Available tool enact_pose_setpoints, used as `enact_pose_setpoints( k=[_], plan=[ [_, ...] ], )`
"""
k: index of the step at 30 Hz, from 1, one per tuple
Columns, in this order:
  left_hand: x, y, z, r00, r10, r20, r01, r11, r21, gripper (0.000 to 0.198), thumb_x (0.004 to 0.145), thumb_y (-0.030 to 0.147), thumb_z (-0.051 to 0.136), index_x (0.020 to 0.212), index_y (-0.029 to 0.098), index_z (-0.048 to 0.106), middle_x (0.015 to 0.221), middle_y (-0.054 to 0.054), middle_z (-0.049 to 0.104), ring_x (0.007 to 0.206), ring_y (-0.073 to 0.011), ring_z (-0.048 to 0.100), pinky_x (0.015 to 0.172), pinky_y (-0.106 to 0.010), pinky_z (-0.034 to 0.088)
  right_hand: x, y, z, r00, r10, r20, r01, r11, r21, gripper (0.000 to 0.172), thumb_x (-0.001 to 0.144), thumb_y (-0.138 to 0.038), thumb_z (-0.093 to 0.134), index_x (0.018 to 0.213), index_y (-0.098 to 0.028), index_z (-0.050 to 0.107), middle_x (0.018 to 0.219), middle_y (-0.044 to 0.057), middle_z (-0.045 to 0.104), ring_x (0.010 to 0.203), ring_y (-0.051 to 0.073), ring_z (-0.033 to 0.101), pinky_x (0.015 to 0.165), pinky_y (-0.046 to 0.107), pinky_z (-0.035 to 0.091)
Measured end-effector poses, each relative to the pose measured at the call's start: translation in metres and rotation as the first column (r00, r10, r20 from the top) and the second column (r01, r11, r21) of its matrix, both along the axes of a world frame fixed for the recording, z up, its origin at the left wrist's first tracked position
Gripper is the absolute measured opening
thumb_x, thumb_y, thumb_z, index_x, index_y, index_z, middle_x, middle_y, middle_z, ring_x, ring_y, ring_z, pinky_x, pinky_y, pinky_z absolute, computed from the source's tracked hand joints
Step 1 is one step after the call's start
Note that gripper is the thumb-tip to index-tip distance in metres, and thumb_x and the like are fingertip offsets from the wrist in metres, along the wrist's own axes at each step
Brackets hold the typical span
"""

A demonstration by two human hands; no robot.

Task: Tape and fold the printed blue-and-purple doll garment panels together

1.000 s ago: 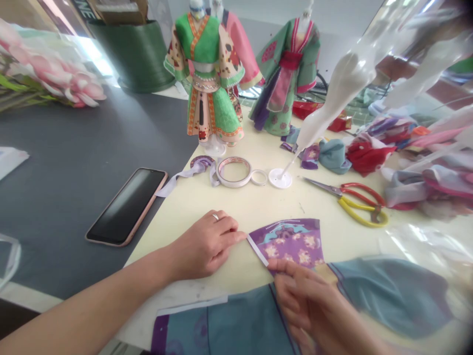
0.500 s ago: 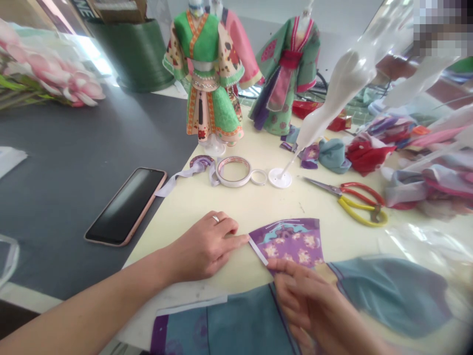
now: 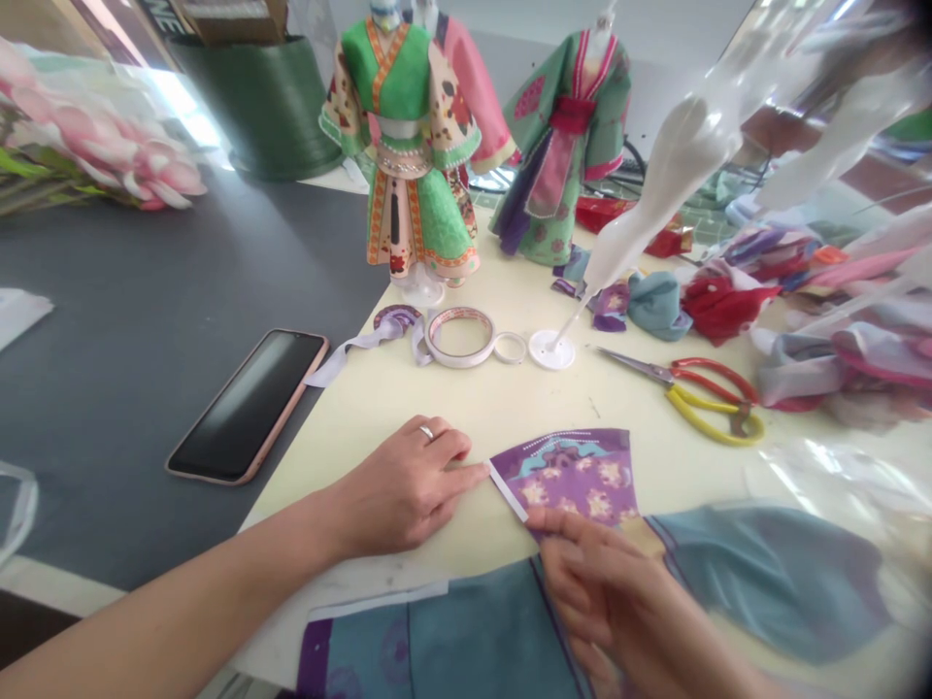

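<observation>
A purple patterned fabric piece (image 3: 589,476) lies on the cream table, with a white strip (image 3: 509,493) along its left edge. My left hand (image 3: 415,481) rests beside it, index fingertip touching the strip's upper end, the other fingers curled under; whatever they might hold is hidden. At the strip's lower end is the index fingertip of my right hand (image 3: 601,582), its other fingers bent together over teal fabric. Whether those fingers grip anything cannot be made out. The teal fabric (image 3: 481,631) with a purple border spreads below, and another teal piece (image 3: 764,573) lies at right.
Scissors (image 3: 691,393), tape rolls (image 3: 460,338) and a white stand base (image 3: 551,350) lie beyond my hands. A phone (image 3: 248,408) is at left. Dressed doll forms (image 3: 408,146) stand behind; fabric scraps (image 3: 728,301) pile at right.
</observation>
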State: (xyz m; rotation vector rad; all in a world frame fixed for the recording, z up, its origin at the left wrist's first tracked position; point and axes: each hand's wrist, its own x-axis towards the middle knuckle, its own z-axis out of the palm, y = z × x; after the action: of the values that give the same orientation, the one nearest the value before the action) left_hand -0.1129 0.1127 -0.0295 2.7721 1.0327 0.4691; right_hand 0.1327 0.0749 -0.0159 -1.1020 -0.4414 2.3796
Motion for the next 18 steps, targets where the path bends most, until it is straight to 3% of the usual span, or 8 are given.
enact_pose_setpoints(
  k=[6, 10, 18],
  plan=[
    [-0.0003, 0.0000, -0.0011, 1.000, -0.002, 0.007, 0.002, 1.000, 0.027, 0.032, 0.084, 0.015, 0.048, 0.114, 0.017, 0.057, 0.094, -0.009, 0.056, 0.085, -0.0221, 0.050, 0.079, -0.039, 0.043, 0.0000, 0.0006, 0.0010, 1.000, 0.005, -0.012, -0.005, 1.000, 0.015, 0.020, 0.085, -0.020, 0.053, 0.104, -0.016, 0.055, 0.060, -0.005, 0.043, 0.044, 0.006, 0.034, 0.036, 0.017, 0.037],
    [0.0010, -0.0019, 0.0007, 0.996, -0.023, 0.081, 0.020, 0.999, 0.047, 0.034, 0.083, 0.013, 0.049, 0.117, 0.015, 0.054, 0.103, -0.012, 0.060, 0.095, -0.0241, 0.052, 0.083, -0.040, 0.043, -0.0002, 0.0005, 0.0016, 1.000, -0.002, -0.014, 0.002, 1.000, 0.005, 0.020, 0.085, -0.020, 0.054, 0.105, -0.016, 0.055, 0.060, -0.005, 0.043, 0.044, 0.006, 0.033, 0.037, 0.017, 0.037],
    [0.0057, -0.0070, 0.0023, 0.970, -0.175, 0.167, 0.178, 0.984, -0.002, 0.038, 0.082, 0.012, 0.049, 0.119, 0.010, 0.053, 0.117, -0.013, 0.064, 0.110, -0.0267, 0.053, 0.090, -0.043, 0.038, 0.0003, -0.0001, 0.0009, 0.999, -0.012, -0.030, 0.011, 1.000, -0.009, 0.022, 0.086, -0.019, 0.052, 0.107, -0.016, 0.054, 0.059, -0.006, 0.043, 0.043, 0.006, 0.033, 0.037, 0.018, 0.035]
  ],
)
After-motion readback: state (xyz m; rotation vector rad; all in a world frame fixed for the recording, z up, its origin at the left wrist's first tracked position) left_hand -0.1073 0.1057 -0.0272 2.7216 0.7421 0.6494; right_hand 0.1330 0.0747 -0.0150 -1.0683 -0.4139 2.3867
